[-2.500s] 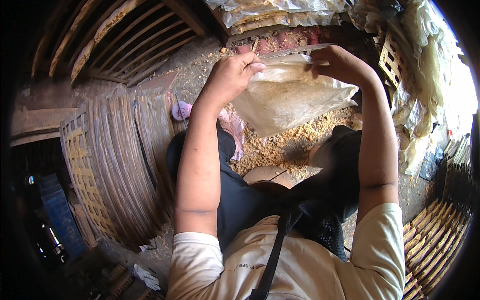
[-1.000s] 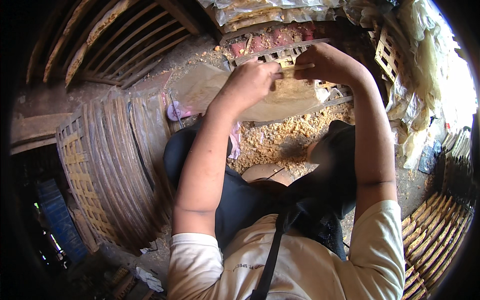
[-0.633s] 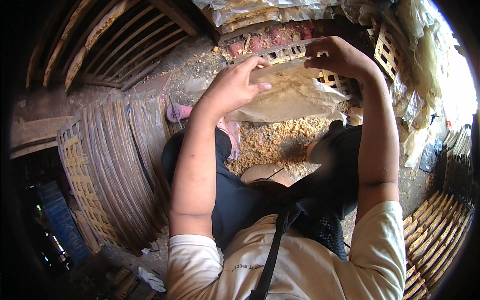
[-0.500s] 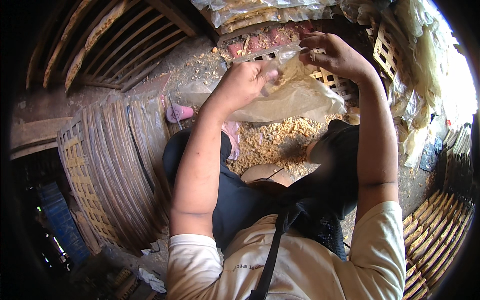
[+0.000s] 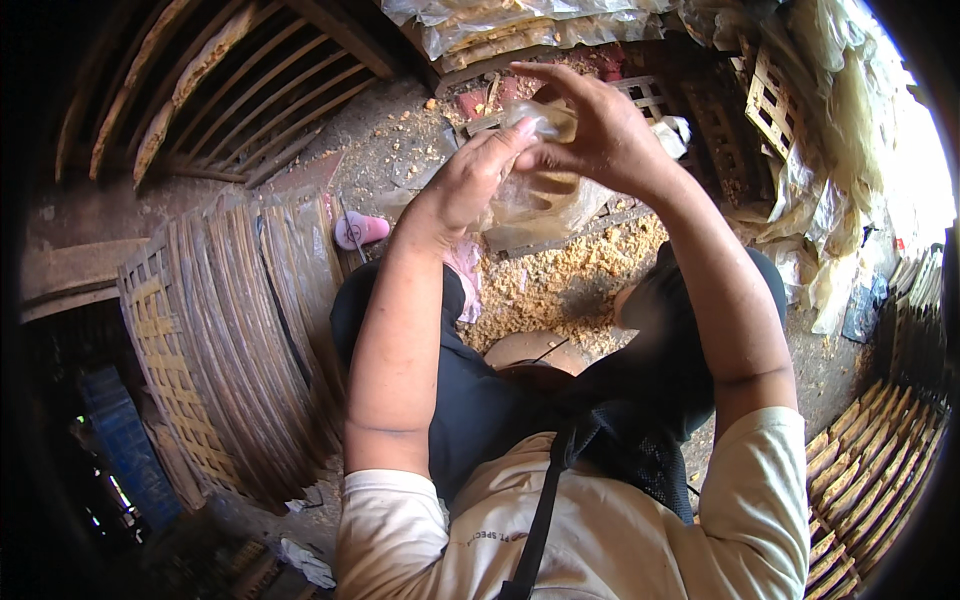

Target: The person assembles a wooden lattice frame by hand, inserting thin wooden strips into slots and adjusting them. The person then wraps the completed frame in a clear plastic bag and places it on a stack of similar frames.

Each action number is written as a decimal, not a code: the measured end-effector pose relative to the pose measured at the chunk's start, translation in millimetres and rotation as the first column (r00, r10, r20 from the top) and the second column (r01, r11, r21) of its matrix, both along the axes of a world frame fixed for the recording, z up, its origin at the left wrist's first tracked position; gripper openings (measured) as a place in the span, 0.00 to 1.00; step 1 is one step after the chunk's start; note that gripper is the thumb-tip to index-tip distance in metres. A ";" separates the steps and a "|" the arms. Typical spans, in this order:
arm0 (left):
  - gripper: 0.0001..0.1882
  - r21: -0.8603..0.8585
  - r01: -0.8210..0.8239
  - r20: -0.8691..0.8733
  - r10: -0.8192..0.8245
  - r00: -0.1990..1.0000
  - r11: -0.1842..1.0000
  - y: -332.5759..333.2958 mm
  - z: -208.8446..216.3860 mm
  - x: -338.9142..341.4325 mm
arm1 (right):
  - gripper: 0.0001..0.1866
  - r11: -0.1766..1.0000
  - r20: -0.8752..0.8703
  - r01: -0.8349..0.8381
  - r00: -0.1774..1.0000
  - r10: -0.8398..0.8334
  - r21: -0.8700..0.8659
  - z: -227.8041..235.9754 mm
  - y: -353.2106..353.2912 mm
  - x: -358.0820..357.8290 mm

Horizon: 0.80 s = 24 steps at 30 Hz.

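Note:
My left hand (image 5: 468, 188) pinches a thin, cloudy plastic sheet (image 5: 545, 215) between thumb and fingers. From the other side my right hand (image 5: 605, 135) grips the same sheet, its thumb close to my left thumb and some of its fingers raised. The plastic is bunched at the hands and hangs in folds below them. Part of a wooden lattice tray (image 5: 643, 92) shows beyond my right hand. Under the sheet, between my knees, lies a heap of yellowish crumbs (image 5: 570, 275).
A pink-filled cup (image 5: 360, 231) with a straw stands left of my left forearm. Tall stacked woven trays (image 5: 235, 340) rise at the left, with a slatted rack (image 5: 270, 90) behind. Plastic sheets (image 5: 835, 150) hang at the far right. More slatted frames (image 5: 875, 475) stand at lower right.
My right hand has moved left and closer to my left hand. The plastic sheet, spread wide before, is now gathered between them and uncovers more of the crumbs and floor.

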<state>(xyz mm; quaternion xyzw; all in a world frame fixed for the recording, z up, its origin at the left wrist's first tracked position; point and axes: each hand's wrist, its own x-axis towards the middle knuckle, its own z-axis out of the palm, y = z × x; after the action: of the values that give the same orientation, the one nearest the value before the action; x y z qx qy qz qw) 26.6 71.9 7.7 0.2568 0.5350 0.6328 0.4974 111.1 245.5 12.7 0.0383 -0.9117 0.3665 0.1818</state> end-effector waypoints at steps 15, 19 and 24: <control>0.17 0.047 -0.143 -0.309 0.150 0.939 0.989 -11.4 11.9 -16.6 | 0.31 0.969 0.497 -0.033 0.854 0.155 -0.245 15.9 31.5 -0.7; 0.16 -0.090 -0.346 -0.473 0.266 0.840 0.934 -8.7 21.3 -11.4 | 0.25 0.942 0.374 -0.056 0.909 0.184 -0.330 12.3 29.6 -1.3; 0.16 0.149 -0.176 -0.625 0.231 0.746 0.973 -11.6 10.8 -17.3 | 0.23 0.918 0.009 -0.197 0.977 0.213 -0.344 -0.3 16.2 -8.6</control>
<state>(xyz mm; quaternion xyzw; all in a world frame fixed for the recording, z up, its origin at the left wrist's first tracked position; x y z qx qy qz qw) 9.2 60.3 18.5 0.4164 0.6707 0.5792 0.2033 102.5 261.8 12.4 0.0929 -0.8293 0.5366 0.1250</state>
